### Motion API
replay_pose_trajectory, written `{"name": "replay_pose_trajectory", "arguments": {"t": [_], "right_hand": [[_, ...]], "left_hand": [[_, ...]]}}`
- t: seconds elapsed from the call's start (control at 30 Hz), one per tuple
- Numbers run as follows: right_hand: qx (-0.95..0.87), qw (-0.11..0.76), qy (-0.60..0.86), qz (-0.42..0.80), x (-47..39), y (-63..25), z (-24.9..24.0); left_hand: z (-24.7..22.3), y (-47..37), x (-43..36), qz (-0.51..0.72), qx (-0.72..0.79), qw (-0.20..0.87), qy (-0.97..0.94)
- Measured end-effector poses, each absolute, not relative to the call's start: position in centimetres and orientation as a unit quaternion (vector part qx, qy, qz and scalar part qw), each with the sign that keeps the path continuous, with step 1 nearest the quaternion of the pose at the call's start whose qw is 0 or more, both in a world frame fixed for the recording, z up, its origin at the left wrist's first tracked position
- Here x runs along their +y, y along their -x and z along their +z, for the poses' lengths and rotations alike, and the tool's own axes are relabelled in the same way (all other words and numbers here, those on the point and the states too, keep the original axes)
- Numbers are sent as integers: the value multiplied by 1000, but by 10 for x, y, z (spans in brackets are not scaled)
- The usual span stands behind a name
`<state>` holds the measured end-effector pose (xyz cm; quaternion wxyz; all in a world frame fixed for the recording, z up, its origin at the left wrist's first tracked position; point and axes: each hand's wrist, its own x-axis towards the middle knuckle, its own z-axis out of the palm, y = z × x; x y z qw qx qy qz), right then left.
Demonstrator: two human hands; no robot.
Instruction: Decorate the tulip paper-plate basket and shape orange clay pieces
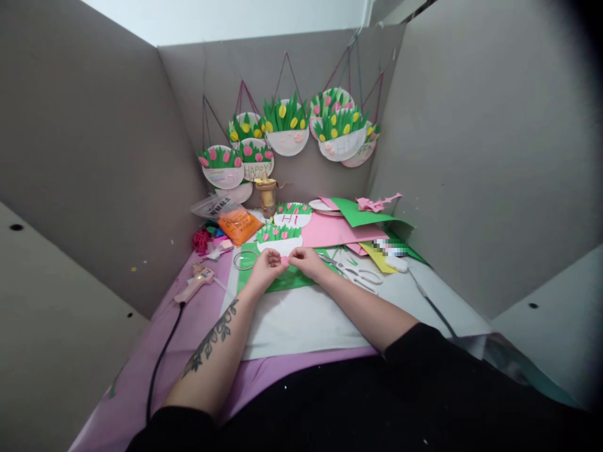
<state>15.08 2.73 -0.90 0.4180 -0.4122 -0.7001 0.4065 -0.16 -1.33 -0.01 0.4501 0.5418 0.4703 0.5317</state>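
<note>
- Between our two hands, just in front of the nearer plate (pixel 280 245) and above the green sheet (pixel 292 279), we hold a pink piece (pixel 284 260).
- We see it as small and plain pink, close in colour to the paper buds on that plate; our fingers cover part of its edge.
- Our left hand (pixel 267 266) has thumb and fingers closed on its left side; our right hand (pixel 305 261) pinches it from the right, so both grips are together on it.
- We have it too small in view, and too covered, to say for certain which way it points or how its long axis runs.
- Beneath our forearms we have a white sheet (pixel 292 326) over a purple cloth (pixel 188 345), with the green sheet on top.
- On our left lie a glue gun (pixel 193 285), its cord trailing towards us, and an orange bag (pixel 239 225) farther back.
- On our right, scissors (pixel 351 270) rest by the right forearm, near more coloured paper.
- Around us stand grey panels on three sides; on the back panel (pixel 183 69) we see decorated half-covered plates (pixel 288 143) hung by strings.
</note>
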Motion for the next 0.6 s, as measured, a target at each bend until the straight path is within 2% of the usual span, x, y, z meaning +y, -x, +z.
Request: {"name": "replay_pose_trajectory", "arguments": {"t": [0.6], "right_hand": [[-712,411,417,389,27,-150,-10]], "left_hand": [[-3,2,-14,525,458,422,-580]]}}
